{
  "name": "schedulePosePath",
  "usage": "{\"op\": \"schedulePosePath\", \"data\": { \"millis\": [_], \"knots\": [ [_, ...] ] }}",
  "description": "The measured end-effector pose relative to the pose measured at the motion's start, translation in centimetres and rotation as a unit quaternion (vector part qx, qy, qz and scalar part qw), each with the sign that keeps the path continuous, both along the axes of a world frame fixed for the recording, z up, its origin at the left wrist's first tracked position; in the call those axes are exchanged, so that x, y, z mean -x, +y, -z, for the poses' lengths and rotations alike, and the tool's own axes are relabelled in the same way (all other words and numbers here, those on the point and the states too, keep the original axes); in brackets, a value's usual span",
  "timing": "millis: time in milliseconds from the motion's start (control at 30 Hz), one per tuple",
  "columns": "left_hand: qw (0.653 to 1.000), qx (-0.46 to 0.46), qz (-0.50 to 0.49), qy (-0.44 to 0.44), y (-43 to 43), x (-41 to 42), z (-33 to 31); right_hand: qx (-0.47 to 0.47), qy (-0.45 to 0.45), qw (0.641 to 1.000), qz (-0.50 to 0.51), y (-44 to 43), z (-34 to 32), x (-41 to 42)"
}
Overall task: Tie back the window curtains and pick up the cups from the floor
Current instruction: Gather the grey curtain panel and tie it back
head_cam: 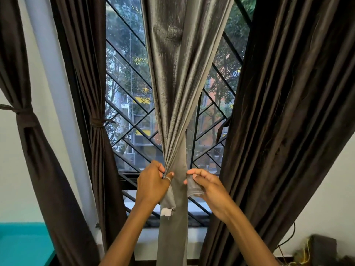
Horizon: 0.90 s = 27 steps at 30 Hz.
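grey curtain gathered before the window grille; left hand clenched on its bunch; right hand pinching, apparently, a tie strip beside it

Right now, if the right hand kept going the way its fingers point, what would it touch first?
Most likely the gathered grey curtain: the right hand points left toward it, holding a grey tie strip. Depth is unclear.
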<state>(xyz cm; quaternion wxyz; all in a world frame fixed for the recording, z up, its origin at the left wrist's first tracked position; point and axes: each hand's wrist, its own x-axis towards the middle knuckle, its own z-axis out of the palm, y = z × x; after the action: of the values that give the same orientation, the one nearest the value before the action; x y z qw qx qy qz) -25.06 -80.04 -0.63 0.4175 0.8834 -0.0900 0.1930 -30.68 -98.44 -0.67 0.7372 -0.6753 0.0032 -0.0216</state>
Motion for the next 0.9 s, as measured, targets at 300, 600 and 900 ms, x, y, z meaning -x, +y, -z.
{"op": "schedulePosePath", "data": {
  "millis": [300,600,900],
  "knots": [
    [0.998,0.043,0.010,0.043,-0.2,-0.2,0.0,-0.050,-0.032,0.997,-0.048,1.4,2.4,1.3],
    [0.996,0.059,0.006,0.067,-0.2,0.0,-0.3,0.100,-0.066,0.993,0.009,3.8,3.5,0.8],
    [0.993,0.029,0.014,0.110,0.6,0.6,-0.6,0.241,-0.099,0.965,0.030,4.5,2.8,0.6]
  ]
}}
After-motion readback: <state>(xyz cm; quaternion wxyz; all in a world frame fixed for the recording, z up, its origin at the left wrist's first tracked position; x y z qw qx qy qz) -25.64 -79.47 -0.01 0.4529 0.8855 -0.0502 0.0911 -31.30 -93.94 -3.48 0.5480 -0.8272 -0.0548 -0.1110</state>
